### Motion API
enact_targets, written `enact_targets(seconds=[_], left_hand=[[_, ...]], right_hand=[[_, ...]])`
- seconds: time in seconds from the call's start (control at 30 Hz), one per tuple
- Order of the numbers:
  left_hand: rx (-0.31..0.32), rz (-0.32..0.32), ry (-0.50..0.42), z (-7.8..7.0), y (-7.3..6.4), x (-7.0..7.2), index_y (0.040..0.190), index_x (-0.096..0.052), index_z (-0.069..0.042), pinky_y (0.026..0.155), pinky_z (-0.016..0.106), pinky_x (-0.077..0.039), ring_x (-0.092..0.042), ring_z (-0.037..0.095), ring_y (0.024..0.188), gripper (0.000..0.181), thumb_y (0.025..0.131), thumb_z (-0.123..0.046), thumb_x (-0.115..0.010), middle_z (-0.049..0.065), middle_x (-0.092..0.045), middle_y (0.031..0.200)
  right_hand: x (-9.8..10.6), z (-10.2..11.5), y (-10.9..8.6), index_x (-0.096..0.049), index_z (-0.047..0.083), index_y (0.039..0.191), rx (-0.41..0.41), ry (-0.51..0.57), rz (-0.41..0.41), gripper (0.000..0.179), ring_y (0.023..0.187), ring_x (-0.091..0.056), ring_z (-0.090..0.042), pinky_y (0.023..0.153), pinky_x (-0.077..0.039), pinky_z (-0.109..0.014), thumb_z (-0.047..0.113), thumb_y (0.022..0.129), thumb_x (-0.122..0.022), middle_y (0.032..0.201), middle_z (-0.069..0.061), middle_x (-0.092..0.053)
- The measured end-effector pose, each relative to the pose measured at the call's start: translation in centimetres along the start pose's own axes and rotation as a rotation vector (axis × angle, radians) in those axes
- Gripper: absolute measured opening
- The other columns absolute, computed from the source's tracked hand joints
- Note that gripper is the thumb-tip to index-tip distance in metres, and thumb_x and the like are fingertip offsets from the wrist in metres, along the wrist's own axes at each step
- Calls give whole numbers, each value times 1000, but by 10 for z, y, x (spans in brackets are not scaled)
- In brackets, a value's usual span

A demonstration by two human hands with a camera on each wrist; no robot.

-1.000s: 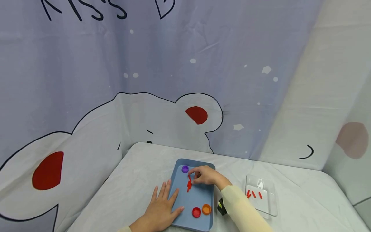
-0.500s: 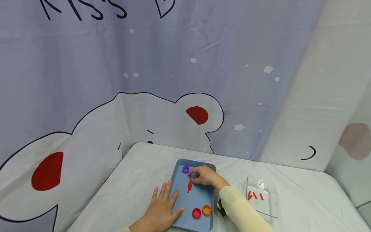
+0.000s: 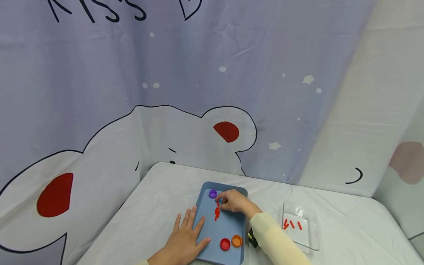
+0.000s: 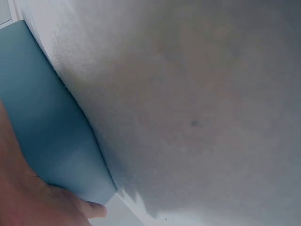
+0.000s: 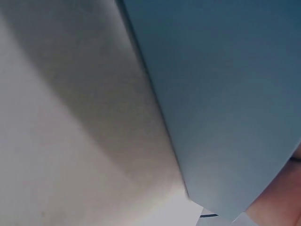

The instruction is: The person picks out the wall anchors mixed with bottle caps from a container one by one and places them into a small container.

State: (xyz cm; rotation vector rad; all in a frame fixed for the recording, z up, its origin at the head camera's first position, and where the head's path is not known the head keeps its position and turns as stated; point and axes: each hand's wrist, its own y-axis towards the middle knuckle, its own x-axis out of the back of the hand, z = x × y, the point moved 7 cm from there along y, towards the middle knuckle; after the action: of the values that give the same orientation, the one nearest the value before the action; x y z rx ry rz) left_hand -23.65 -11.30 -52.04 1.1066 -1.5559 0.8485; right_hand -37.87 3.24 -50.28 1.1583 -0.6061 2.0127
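Tray (image 3: 230,225) on cloth (image 3: 155,200), printed backdrop (image 3: 185,70).

Curtain (image 3: 185,66): bluish-purple, scattered with pale stars (image 3: 308,79)
White bear (image 3: 172,129): outlined black, with dark-red inner ears (image 3: 227,131)
Lettering (image 3: 87,11): black, cut off above
Tablecloth (image 3: 155,195): white, lightly creased

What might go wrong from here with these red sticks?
The right hand has its fingertips at the upper red stick, close to the other red sticks, so a small slip could knock them askew. The purple round piece sits just beyond those fingertips and might get bumped. The left hand lies over the left edge of the tray; a push there could shift everything on it.
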Motion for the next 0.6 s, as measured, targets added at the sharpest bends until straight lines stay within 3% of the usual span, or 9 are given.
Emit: enact_targets(seconds=[0.3, 0.6], left_hand=[[8, -2, 13, 0, 0, -1, 152, -47, -11, 116, 69, -10, -18, 45, 152, 80, 99, -69, -39, 23, -19, 166], [5, -5, 2, 0, -1, 0, 152, -47, -10, 117, 69, -9, -18, 45, 152, 79, 99, -68, -39, 23, -19, 166]], right_hand=[[-1, -2, 0, -76, 15, 112, -11, -29, -19, 24, 67, -54, -8, 61, -47, -27, 19, 89, -79, 76, 7, -64], [1, 4, -2, -76, 9, 111, 28, -31, -46, 25, 63, -54, -8, 58, -47, -26, 15, 88, -78, 74, 4, -65]])
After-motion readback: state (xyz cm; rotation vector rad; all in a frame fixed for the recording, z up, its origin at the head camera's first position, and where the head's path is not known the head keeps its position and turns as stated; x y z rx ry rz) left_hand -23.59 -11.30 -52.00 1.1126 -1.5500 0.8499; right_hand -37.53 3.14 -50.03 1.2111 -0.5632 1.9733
